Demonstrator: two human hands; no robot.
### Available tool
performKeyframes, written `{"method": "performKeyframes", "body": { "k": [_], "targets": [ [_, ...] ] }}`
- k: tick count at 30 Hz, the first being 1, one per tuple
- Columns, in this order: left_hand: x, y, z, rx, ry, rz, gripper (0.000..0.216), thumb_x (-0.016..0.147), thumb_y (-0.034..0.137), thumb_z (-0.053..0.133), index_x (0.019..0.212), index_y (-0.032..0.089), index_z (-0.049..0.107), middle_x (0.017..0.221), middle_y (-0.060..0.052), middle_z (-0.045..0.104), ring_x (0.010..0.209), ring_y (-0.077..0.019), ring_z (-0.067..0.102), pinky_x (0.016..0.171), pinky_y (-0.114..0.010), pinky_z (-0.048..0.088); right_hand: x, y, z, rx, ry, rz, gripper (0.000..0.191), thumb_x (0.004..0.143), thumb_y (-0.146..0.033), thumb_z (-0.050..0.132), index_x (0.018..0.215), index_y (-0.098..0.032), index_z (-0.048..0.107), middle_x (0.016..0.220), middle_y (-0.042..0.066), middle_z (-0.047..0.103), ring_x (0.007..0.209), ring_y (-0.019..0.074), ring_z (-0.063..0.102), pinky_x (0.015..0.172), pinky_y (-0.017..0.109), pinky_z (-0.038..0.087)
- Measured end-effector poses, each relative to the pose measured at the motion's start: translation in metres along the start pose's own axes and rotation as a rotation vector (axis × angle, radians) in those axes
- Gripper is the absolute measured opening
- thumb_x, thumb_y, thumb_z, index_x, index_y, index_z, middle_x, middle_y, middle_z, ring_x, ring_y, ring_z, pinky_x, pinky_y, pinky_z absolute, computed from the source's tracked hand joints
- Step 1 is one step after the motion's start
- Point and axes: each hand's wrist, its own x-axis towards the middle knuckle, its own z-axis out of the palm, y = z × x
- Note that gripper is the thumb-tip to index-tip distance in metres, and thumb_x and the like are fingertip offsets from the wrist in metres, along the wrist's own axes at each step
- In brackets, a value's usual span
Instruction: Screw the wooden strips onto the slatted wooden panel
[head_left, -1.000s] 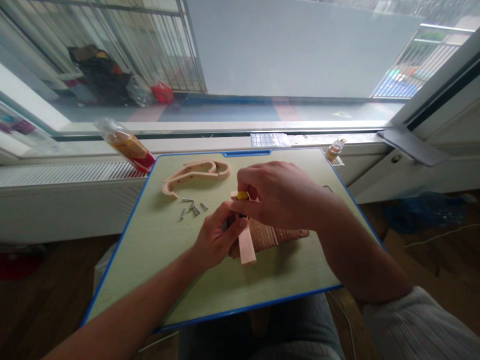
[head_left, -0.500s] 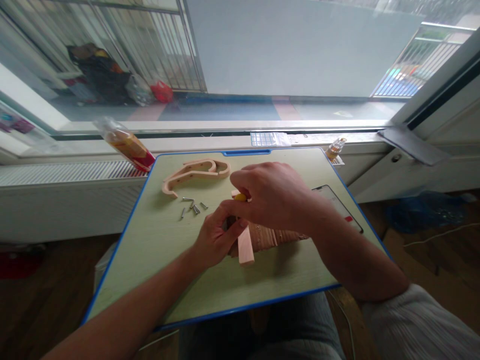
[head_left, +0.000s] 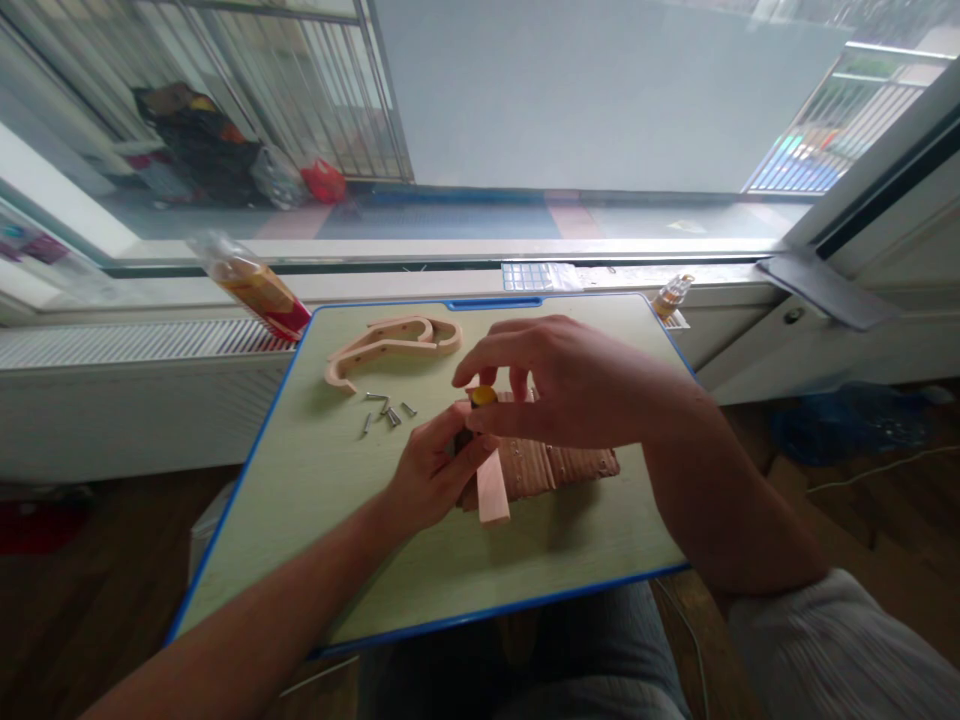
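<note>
A screwdriver (head_left: 484, 396) with a yellow-topped black handle stands upright over a pale wooden strip (head_left: 493, 490). My left hand (head_left: 431, 465) is closed around the lower part of the screwdriver, its thumb resting near the strip; the screwdriver's tip is hidden. Over the handle's top, my right hand (head_left: 551, 385) has its fingers apart and curved, with the thumb beside the yellow end. Beneath the strip lies a brown ridged wooden board (head_left: 555, 465) with small screws or holes in its face.
Curved pale wooden pieces (head_left: 394, 345) and several metal screws (head_left: 390, 415), with what looks like a hex key, lie on the blue-edged table (head_left: 360, 580). A drink bottle (head_left: 259, 290) leans at the left edge. A small bottle (head_left: 671, 297) stands at the right corner, by the sill.
My right hand has loosened from a fist around the screwdriver handle and spread its fingers, showing the yellow top. My left hand has stayed nearly in place.
</note>
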Motion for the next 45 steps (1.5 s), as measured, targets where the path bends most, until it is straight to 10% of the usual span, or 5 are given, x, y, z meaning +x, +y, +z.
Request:
{"method": "performKeyframes", "body": {
  "k": [16, 34, 45],
  "targets": [
    [-0.004, -0.007, 0.0, -0.254, -0.019, -0.146, 0.014, 0.104, 0.035, 0.061, 0.105, 0.023, 0.069, 0.095, -0.004, 0.066, 0.086, -0.0209, 0.06, 0.078, -0.034, 0.052, -0.001, -0.006, 0.005, -0.162, 0.023, 0.058, 0.02, 0.1, -0.031, 0.061, 0.102, -0.02, 0.078, 0.097, 0.005, 0.076, 0.082, 0.0173, 0.059, 0.072, 0.035, 0.031],
    [-0.001, -0.004, -0.002, 0.005, -0.011, 0.067, 0.018, 0.102, 0.033, 0.074, 0.115, 0.021, 0.077, 0.09, -0.002, 0.075, 0.077, -0.0159, 0.063, 0.073, -0.029, 0.051, 0.011, -0.004, 0.019, -0.295, 0.071, 0.164, 0.039, 0.1, -0.056, 0.068, 0.089, -0.02, 0.077, 0.073, 0.003, 0.065, 0.069, 0.0158, 0.048, 0.068, 0.035, 0.026],
    [0.003, 0.007, -0.001, -0.054, -0.043, 0.061, 0.011, 0.106, 0.032, 0.072, 0.106, 0.021, 0.072, 0.09, 0.0, 0.068, 0.078, -0.0138, 0.06, 0.072, -0.027, 0.048, -0.003, 0.0, -0.006, 0.052, -0.032, -0.056, 0.024, 0.096, -0.013, 0.062, 0.11, -0.017, 0.082, 0.105, 0.004, 0.08, 0.088, 0.0142, 0.064, 0.083, 0.031, 0.041]
  ]
}}
